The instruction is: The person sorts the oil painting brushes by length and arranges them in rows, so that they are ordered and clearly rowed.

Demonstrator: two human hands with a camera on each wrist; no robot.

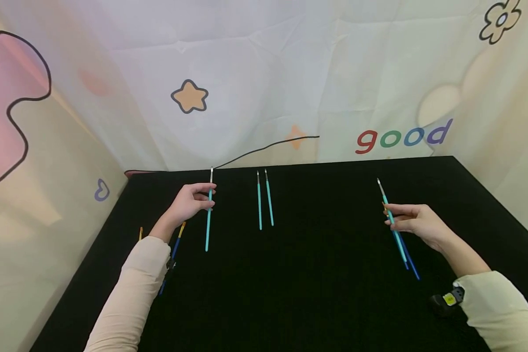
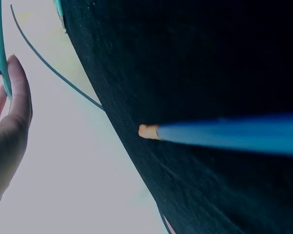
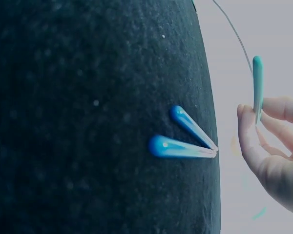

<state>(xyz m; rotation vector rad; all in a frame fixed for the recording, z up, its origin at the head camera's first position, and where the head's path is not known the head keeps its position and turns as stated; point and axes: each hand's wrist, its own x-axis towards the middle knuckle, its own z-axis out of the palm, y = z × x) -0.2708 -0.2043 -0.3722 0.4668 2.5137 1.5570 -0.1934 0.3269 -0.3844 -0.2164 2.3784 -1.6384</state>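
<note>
Between thumb and fingers, my left hand [image 1: 189, 201] pinches a turquoise paintbrush [image 1: 208, 232], its bristle end pointing to the table's far edge. My right hand [image 1: 420, 226] pinches another turquoise paintbrush [image 1: 395, 233], tilted, over two blue paintbrushes [image 1: 412, 264] whose handle ends [image 3: 173, 147] spread apart in the right wrist view. Two more turquoise paintbrushes [image 1: 259, 208] lie side by side mid-table. Under the left forearm a blue paintbrush [image 1: 176, 247] with a yellow end is partly covered; the yellow end of another brush [image 1: 141, 233] peeks out. A blue handle [image 2: 210, 134] looms close in the left wrist view.
A black cloth-covered table [image 1: 290, 283] spreads beneath both hands. Behind it and at the sides hangs a pale printed curtain [image 1: 255, 88], with a star and the word "good". A black wrist device [image 1: 451, 297] sits at the right cuff.
</note>
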